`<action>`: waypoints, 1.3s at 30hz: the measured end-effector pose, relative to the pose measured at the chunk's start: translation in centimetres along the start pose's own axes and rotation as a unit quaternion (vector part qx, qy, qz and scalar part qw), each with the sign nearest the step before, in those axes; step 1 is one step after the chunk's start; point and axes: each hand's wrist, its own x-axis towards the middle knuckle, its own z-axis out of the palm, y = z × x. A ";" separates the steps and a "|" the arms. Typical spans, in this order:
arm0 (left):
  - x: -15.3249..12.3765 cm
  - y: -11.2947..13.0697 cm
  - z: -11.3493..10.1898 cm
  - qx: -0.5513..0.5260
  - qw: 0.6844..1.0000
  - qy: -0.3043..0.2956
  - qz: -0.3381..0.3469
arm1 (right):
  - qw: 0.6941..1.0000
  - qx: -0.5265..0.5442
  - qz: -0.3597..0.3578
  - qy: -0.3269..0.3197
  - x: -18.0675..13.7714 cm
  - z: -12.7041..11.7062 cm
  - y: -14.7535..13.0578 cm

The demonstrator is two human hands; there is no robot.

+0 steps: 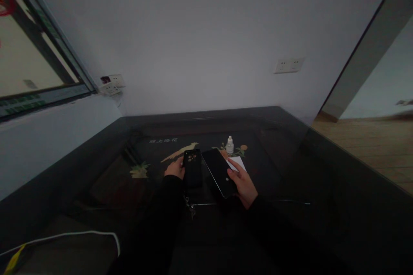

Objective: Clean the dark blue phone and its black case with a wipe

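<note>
My right hand is closed round the right edge of a smartphone, tilted with its dark screen up. To the left, my left hand grips the side of a black phone case. Several round camera cutouts show near the case's top, and a small charm dangles at its lower end. Partly behind my right fingers is a white sheet or cloth; I cannot tell which. A small white dropper bottle stands upright beyond the phone.
The dark glossy table bears printed flowers and a bird, and meets the wall behind. Wall sockets are at right, with a power adapter at left near the window. A white cable runs at lower left by a yellow strip.
</note>
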 end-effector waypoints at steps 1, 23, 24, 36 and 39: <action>0.0 0.0 0.2 -0.010 1.000 -0.005 -0.008 | 1.000 -0.007 -0.010 0.000 0.1 -0.1 0.1; -9.3 6.4 7.7 -0.626 0.767 -0.115 -0.084 | 0.934 -0.275 -0.220 0.051 0.0 -0.4 -0.1; -9.4 6.4 7.7 -0.632 0.762 -0.116 -0.084 | 0.933 -0.280 -0.221 0.051 -0.1 -0.3 -0.1; -9.8 6.2 8.5 -0.665 0.738 -0.102 -0.060 | 0.882 -0.393 -0.258 -0.007 -0.5 0.9 0.2; -9.7 6.1 8.6 -0.665 0.738 -0.100 -0.055 | 0.839 -0.489 -0.237 -0.009 -0.7 1.2 -0.3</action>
